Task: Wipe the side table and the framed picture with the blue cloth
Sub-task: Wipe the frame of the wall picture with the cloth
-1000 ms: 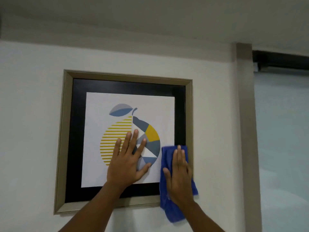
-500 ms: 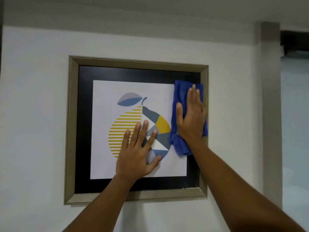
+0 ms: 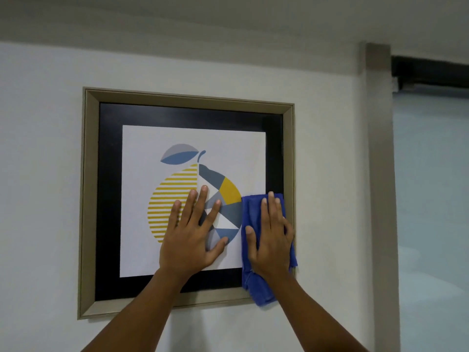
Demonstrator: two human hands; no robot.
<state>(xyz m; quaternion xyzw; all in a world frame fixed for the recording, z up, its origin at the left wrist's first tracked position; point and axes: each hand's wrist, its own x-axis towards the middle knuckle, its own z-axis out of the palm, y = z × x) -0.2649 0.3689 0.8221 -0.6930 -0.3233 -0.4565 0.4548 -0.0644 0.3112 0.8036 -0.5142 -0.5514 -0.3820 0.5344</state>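
Note:
The framed picture (image 3: 109,199) hangs on a white wall: beige frame, black mat, a print of a striped yellow and grey-blue fruit. My left hand (image 3: 193,237) lies flat with spread fingers on the lower middle of the print. The blue cloth (image 3: 250,275) is pressed against the picture's lower right part, over the mat and the frame's right edge, with its lower end hanging past the bottom rail. My right hand (image 3: 271,245) lies flat on the cloth and holds it to the glass. The side table is out of view.
A grey-beige pillar (image 3: 379,174) runs down the wall to the right of the picture. Beyond it is a pale frosted panel (image 3: 431,199) under a dark rail (image 3: 429,72). The ceiling is close above.
My right hand slid the cloth from the lower right up to the picture's upper right, then back down to the lower right. My left hand stayed flat on the print.

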